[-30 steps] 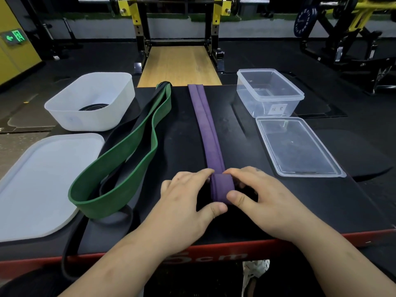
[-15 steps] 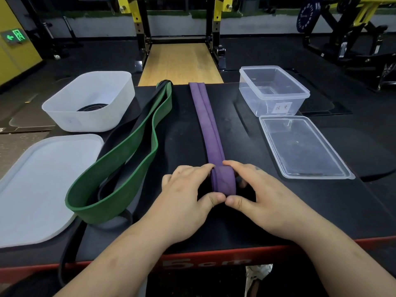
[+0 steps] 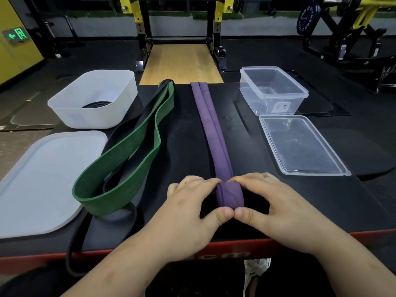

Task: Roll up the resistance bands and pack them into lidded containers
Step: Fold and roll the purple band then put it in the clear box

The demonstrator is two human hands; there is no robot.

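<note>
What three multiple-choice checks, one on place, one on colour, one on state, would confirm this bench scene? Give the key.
1. Relative to the clear container, the clear lid lies:
A. snapped onto it
B. inside it
C. flat on the bench, on its near side

2. The band that the left hand and right hand roll is:
A. green
B. purple
C. black

3. The white tub is:
A. open, with a coiled black band inside
B. lidded
C. open and empty

Key:
1 C: the lid lies flat, nearer the camera than the container.
2 B: both hands pinch the rolled end of the purple band.
3 A: the coil shows over the tub's rim, and the white lid lies beside it.
</note>
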